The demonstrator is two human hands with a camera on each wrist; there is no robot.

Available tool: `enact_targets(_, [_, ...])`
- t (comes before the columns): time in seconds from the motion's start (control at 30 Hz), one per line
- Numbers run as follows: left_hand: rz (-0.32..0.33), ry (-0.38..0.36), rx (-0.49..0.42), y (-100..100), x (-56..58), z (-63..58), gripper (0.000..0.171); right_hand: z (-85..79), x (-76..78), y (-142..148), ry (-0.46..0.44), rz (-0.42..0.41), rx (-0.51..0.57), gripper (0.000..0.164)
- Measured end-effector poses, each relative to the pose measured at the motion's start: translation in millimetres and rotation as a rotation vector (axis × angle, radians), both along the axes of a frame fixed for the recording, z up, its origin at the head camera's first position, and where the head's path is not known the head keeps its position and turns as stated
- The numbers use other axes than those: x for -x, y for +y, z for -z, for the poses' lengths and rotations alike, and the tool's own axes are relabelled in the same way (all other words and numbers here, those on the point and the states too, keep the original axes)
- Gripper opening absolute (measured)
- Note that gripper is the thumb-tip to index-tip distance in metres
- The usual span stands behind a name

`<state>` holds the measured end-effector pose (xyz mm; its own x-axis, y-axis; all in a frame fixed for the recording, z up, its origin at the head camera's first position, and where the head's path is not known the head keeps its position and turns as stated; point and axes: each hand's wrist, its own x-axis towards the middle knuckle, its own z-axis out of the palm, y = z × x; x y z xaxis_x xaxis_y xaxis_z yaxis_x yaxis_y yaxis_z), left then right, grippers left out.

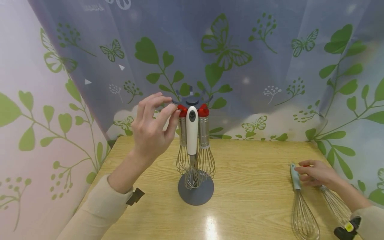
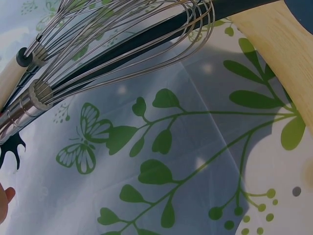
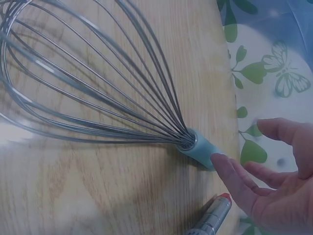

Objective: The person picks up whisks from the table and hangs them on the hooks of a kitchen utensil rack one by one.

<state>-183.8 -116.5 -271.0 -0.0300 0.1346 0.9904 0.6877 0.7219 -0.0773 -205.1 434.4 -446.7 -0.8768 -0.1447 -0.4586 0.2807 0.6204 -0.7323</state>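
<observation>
On the yellow, wood-grained worktop [image 1: 246, 190], forward of its back edge, we see a dark grey stand with a round base [image 1: 195, 199], hung with a white-handled wire whisk [image 1: 192, 133] and two red-tipped steel-handled whisks [image 1: 204, 131]. The left grip [image 1: 153, 128] bends its fingers at one red tip; whether it pinches, we cannot tell. Open room stretches right to a teal-handled balloon whisk [image 1: 295, 180], lying beside a red-tipped steel whisk [image 1: 334, 203]; over both handles hangs the right grip [image 1: 318, 175], fingers loosely extended, thumb apart, holding nothing.
</observation>
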Motion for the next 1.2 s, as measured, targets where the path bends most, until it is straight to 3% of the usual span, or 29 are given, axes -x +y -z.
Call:
enact_targets(0.3, [0.002, 0.001, -0.006, 0.9, -0.7, -0.1, 0.006, 4.5, 1.0, -6.0, -0.042, 0.017, 0.003, 0.078])
enact_targets(1.2, [-0.001, 0.001, -0.008, 0.1, -0.1, -0.4, 0.005, 22.8, 2.7, -2.2, -0.039, 0.034, -0.006, 0.082])
